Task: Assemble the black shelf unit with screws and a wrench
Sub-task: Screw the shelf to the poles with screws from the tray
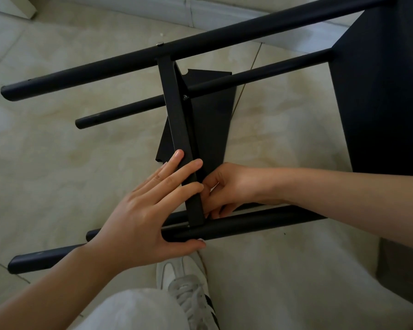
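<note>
The left hand [150, 210] lies open at 7 o'clock, bracing the shelf unit [184, 139] on the floor [45, 163]. The right hand [224, 189], at 5 o'clock, pinches something hidden behind the crossbar [180, 139]. Keep the bar square against the near tube [248, 225] while fastening.

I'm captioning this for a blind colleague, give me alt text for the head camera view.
Two bare hands work on a black shelf frame lying on a tiled floor: the left hand steadies a flat crossbar against a round tube, and the right hand pinches at that joint.
</note>
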